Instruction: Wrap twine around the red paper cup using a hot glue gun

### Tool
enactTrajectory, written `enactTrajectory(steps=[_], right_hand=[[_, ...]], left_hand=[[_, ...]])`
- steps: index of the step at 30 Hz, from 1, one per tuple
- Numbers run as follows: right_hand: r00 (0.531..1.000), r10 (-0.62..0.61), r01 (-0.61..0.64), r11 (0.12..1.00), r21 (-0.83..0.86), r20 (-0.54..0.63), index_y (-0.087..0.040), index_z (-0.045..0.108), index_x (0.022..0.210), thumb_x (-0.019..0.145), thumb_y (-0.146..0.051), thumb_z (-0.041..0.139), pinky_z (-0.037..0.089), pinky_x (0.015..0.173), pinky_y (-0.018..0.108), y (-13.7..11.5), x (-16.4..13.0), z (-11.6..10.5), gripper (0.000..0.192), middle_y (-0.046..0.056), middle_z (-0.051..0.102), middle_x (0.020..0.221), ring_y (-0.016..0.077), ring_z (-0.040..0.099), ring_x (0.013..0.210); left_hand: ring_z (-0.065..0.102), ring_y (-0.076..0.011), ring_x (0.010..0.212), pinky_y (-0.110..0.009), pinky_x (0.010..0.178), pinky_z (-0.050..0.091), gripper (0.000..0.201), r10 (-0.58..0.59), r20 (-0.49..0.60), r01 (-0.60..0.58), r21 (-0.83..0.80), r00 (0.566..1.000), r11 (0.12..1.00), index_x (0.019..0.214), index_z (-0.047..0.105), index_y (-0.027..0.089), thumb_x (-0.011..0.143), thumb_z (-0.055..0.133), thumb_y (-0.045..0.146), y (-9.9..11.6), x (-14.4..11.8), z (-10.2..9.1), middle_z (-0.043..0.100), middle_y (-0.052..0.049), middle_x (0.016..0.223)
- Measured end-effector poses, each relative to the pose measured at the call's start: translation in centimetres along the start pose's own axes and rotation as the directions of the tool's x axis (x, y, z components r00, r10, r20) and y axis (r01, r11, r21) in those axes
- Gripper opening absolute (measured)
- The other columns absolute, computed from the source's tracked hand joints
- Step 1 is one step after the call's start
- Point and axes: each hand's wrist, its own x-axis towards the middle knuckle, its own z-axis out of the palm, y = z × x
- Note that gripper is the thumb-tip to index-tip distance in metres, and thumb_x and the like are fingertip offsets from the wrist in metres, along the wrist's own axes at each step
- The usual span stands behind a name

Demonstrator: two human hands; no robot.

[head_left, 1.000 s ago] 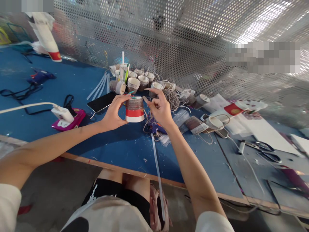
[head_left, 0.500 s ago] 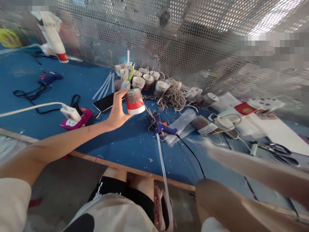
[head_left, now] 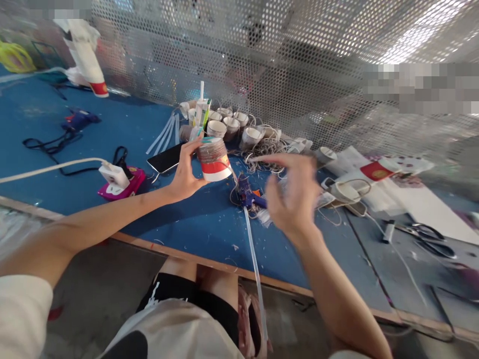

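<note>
Closest to the camera is the person's lap, dark shorts and a white top, with a long clear glue stick (head_left: pixel 255 259) running from the lap up over the wooden edge of the blue felt-covered table (head_left: pixel 194 224).

The right hand (head_left: pixel 295 194) hovers over the table, blurred, fingers spread and holding nothing. Just under and left of it lies a blue hot glue gun (head_left: pixel 249 195), sitting among loose string.

The left hand (head_left: pixel 185 172) is clamped around a red-and-white paper cup wound with brown string (head_left: pixel 214 159), thumb on the near side, fingers over the rim. The cup is lifted off the table and tipped to the right, a loose end of string hanging from it towards the glue gun.

Further left there's a white plug adapter on a pink base (head_left: pixel 119 178), and a black phone (head_left: pixel 168 157) lies flat just behind the left hand.

Beyond the cup is a cluster of small string-wrapped cups (head_left: pixel 228 125) and a tangle of grey-brown twine (head_left: pixel 267 148). At the back is a perforated metal screen (head_left: pixel 262 55).
</note>
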Motion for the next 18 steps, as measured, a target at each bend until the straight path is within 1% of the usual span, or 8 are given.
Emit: enactTrajectory(steps=[4, 6, 9, 12, 13, 15, 17, 18], right_hand=[[0.96, -0.039, 0.057, 0.997, -0.058, 0.277, -0.013, 0.064, 0.11, 0.076, -0.003, 0.041, 0.053, 0.09, 0.048, 1.5, -0.6, 4.1, 0.042, 0.015, 0.07, 0.104, 0.0291, 0.062, 0.102], [0.94, -0.166, 0.184, 0.982, -0.032, 0.298, -0.014, 0.066, 0.108, 0.081, -0.003, 0.038, 0.051, 0.09, 0.045, 1.8, -1.3, 4.8, 0.041, 0.013, 0.072, 0.101, 0.0273, 0.062, 0.103], [0.935, -0.285, 0.298, 0.954, -0.033, 0.209, -0.018, 0.063, 0.116, 0.086, -0.006, 0.04, 0.049, 0.091, 0.043, 2.6, -1.8, 3.8, 0.04, 0.011, 0.071, 0.109, 0.0254, 0.062, 0.105], [0.98, -0.037, 0.047, 0.998, -0.05, 0.195, -0.02, 0.055, 0.123, 0.087, -0.016, 0.047, 0.047, 0.095, 0.047, 4.7, -1.4, 1.9, 0.037, 0.012, 0.065, 0.117, 0.0272, 0.059, 0.109], [0.96, 0.081, -0.068, 0.996, -0.057, 0.266, -0.02, 0.053, 0.123, 0.085, -0.022, 0.052, 0.046, 0.096, 0.048, 5.5, -1.2, 1.4, 0.038, 0.012, 0.063, 0.117, 0.0287, 0.056, 0.111], [0.823, 0.247, -0.22, 0.969, -0.114, 0.511, -0.018, 0.054, 0.117, 0.078, -0.033, 0.064, 0.048, 0.095, 0.048, 7.1, -0.9, 0.9, 0.043, 0.013, 0.061, 0.116, 0.0301, 0.055, 0.11], [0.681, 0.328, -0.251, 0.945, -0.212, 0.655, -0.017, 0.055, 0.113, 0.07, -0.034, 0.071, 0.047, 0.097, 0.047, 7.9, -0.9, 1.0, 0.049, 0.013, 0.059, 0.115, 0.0311, 0.055, 0.111], [0.649, 0.348, -0.237, 0.937, -0.256, 0.676, -0.016, 0.056, 0.111, 0.067, -0.032, 0.072, 0.047, 0.096, 0.046, 8.0, -1.0, 1.3, 0.049, 0.013, 0.058, 0.114, 0.0313, 0.055, 0.111]], left_hand=[[0.046, -0.0326, 0.138, -0.053, 0.112, 0.045, 0.084, 0.04, -0.014, -0.041, -0.041, 0.999, 0.998, 0.14, 0.03, 0.029, 0.075, 0.076, 0.056, -0.2, 0.0, 0.0, 0.047, -0.015, 0.139], [0.047, -0.0324, 0.137, -0.052, 0.112, 0.044, 0.082, 0.033, -0.019, -0.033, -0.004, 0.999, 0.999, 0.139, 0.03, 0.028, 0.076, 0.074, 0.058, -0.4, 0.0, -0.1, 0.047, -0.016, 0.139], [0.045, -0.0333, 0.139, -0.053, 0.114, 0.041, 0.082, 0.005, -0.055, -0.003, 0.033, 0.998, 0.999, 0.138, 0.03, 0.028, 0.076, 0.07, 0.064, -0.5, 0.2, 0.0, 0.047, -0.016, 0.139], [0.043, -0.033, 0.14, -0.054, 0.115, 0.04, 0.083, 0.018, -0.122, -0.017, 0.011, 0.992, 1.0, 0.137, 0.029, 0.03, 0.074, 0.07, 0.066, -0.4, 0.2, 0.1, 0.046, -0.014, 0.138], [0.043, -0.0327, 0.14, -0.055, 0.115, 0.039, 0.085, 0.024, -0.143, -0.024, 0.007, 0.989, 1.0, 0.138, 0.029, 0.031, 0.073, 0.072, 0.065, -0.4, 0.2, 0.1, 0.046, -0.013, 0.138], [0.044, -0.0322, 0.137, -0.054, 0.115, 0.039, 0.088, 0.016, -0.173, -0.013, 0.022, 0.985, 1.0, 0.139, 0.027, 0.032, 0.071, 0.075, 0.064, -0.4, 0.1, 0.0, 0.044, -0.012, 0.137], [0.046, -0.0318, 0.133, -0.053, 0.112, 0.041, 0.091, -0.009, -0.17, 0.019, 0.058, 0.985, 0.998, 0.141, 0.026, 0.031, 0.071, 0.075, 0.062, -0.3, -0.2, -0.1, 0.042, -0.012, 0.138], [0.048, -0.0317, 0.131, -0.052, 0.11, 0.043, 0.092, -0.014, -0.143, 0.025, 0.079, 0.99, 0.997, 0.142, 0.025, 0.031, 0.072, 0.076, 0.061, -0.3, -0.3, -0.2, 0.042, -0.013, 0.137]])
